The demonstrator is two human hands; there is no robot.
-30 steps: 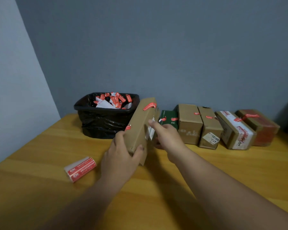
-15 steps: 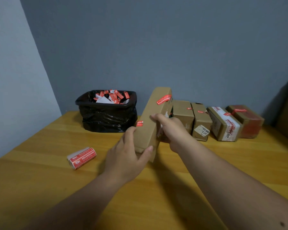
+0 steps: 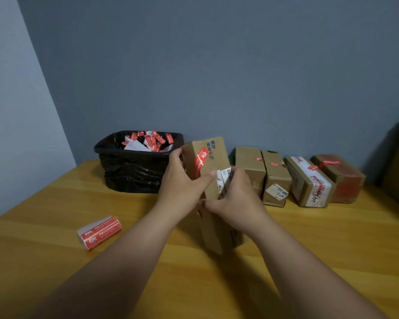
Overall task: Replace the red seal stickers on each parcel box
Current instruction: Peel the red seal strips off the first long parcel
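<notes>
A long brown cardboard parcel box (image 3: 213,157) stands on end on the wooden table (image 3: 55,203), between both hands. My left hand (image 3: 182,185) grips its upper left side. My right hand (image 3: 237,199) holds its right side, by a white barcode label. A red seal sticker (image 3: 200,161) runs over the box's upper edge. A second red sticker peeks out low on the left edge, below my left hand. A roll of red seal stickers (image 3: 100,232) lies on the table to the left.
A black-lined bin (image 3: 134,171) holding several peeled red stickers and white backing paper sits behind left. Several other parcel boxes (image 3: 309,180) with red seals line the back wall to the right. A dark object stands at the far right edge.
The held box has turned from a leftward tilt to standing on end, nearer to me. My left hand has moved up its side, and my right hand has shifted onto the label side.
</notes>
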